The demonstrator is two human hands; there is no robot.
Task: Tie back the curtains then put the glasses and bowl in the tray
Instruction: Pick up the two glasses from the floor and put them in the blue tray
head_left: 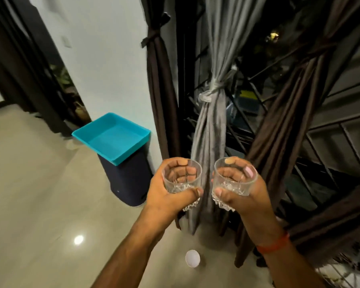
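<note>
— What have you got in your hands?

— A cut-glass tumbler in each. My left hand (pixel 166 192) is wrapped round the left glass (pixel 182 179), thumb across the front near its faceted base, fingers showing through the clear wall. My right hand (pixel 243 196) grips the right glass (pixel 234 179) the same way, thumb low on the front. Both glasses are upright, held in the air side by side, close but apart.

— And the tray?

— The turquoise tray (pixel 96 135) sits ahead and to my left, on top of a dark blue cylindrical stand (pixel 129 183) against the white wall (pixel 104 59). It overhangs the stand on the left. I can see its bare inside.

— The curtains?

— The grey curtain (pixel 211 129) straight ahead is gathered and knotted with a pale tie (pixel 208 95) about halfway up. The dark brown curtain (pixel 160 84) to its left is bunched with a dark band (pixel 152 37) high up. Another brown curtain (pixel 283 121) on the right slants across the window grille (pixel 330 113), with a band round it higher up.

— The bowl?

— There is a small white round thing (pixel 192 258) on the tiled floor (pixel 29 183) near my feet, between my forearms; I cannot tell whether that is the bowl.

— Anything on your wrists?

— An orange thread band (pixel 273 244) on my right wrist.
</note>
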